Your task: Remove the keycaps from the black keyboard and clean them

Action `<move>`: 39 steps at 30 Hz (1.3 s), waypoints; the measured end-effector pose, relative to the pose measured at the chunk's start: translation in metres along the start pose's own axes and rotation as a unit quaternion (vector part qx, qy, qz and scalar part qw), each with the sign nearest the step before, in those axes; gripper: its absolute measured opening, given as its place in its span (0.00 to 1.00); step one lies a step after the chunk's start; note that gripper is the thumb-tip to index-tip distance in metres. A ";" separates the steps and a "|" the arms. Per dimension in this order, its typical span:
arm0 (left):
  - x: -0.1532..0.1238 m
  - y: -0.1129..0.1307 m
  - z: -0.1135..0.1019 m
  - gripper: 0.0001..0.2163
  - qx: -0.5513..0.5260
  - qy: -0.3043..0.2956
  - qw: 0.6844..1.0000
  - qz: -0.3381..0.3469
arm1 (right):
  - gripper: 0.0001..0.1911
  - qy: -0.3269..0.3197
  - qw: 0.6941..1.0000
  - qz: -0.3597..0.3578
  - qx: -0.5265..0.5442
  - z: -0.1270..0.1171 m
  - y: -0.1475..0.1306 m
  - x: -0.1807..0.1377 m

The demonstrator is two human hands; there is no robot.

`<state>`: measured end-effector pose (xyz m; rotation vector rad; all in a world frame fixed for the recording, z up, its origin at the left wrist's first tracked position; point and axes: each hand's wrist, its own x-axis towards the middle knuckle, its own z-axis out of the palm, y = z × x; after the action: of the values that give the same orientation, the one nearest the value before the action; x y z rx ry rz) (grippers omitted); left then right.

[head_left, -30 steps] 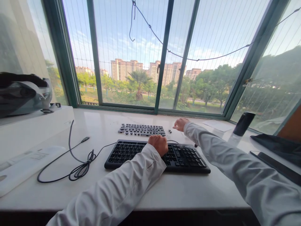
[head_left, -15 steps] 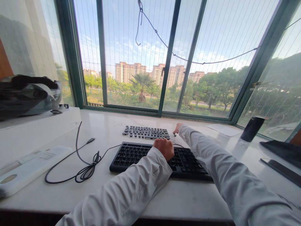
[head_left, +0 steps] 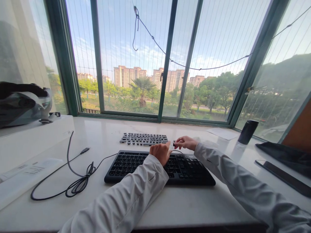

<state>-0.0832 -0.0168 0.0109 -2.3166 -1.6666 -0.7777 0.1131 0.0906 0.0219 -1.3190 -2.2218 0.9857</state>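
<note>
white worktop (head_left: 194,207); black keyboard (head_left: 179,170) flat on it, near the middle. likely stiff, fairly light; best held by its end edges. coiled cable (head_left: 81,184) just left, could snag. rows of loose keycaps (head_left: 143,139) behind, easily scattered. left hand (head_left: 160,153) curled over the keyboard, screening keys; cannot tell if its grip holds anything. right hand (head_left: 186,142): narrow grip, seemingly pinching a small black piece (head_left: 174,144), probably light, hard, slippery; take by its sides.

Keyboard (head_left: 131,163): middle part hidden by left hand (head_left: 160,153) and its sleeve (head_left: 136,191). Dark piece (head_left: 174,144) by right hand (head_left: 186,142): too small to tell if held. Keycap (head_left: 155,139) legends unreadable. Headset (head_left: 24,106) cut off, left.
</note>
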 end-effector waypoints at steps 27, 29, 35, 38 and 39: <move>0.000 0.006 0.001 0.13 -0.086 0.061 0.994 -0.029 | 0.12 0.422 0.855 0.085 -0.288 -0.060 0.036 -0.052; 0.000 0.007 -0.002 0.13 -0.097 0.067 0.992 -0.036 | 0.11 0.452 0.858 0.025 -0.243 -0.059 0.016 -0.057; -0.001 0.011 -0.006 0.13 -0.143 0.096 0.985 -0.023 | 0.12 0.253 0.960 -0.116 0.019 -0.023 -0.031 -0.070; -0.003 0.013 -0.005 0.13 -0.159 0.109 0.981 -0.005 | 0.16 0.133 0.973 -0.137 0.133 0.002 -0.039 -0.068; -0.003 0.013 -0.004 0.13 -0.163 0.108 0.981 0.002 | 0.17 0.113 0.971 -0.136 0.160 0.008 -0.040 -0.066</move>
<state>-0.0732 -0.0258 0.0149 -2.3286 -1.5344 -1.3389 0.1163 0.0170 0.0472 -0.9072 -1.9113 0.9850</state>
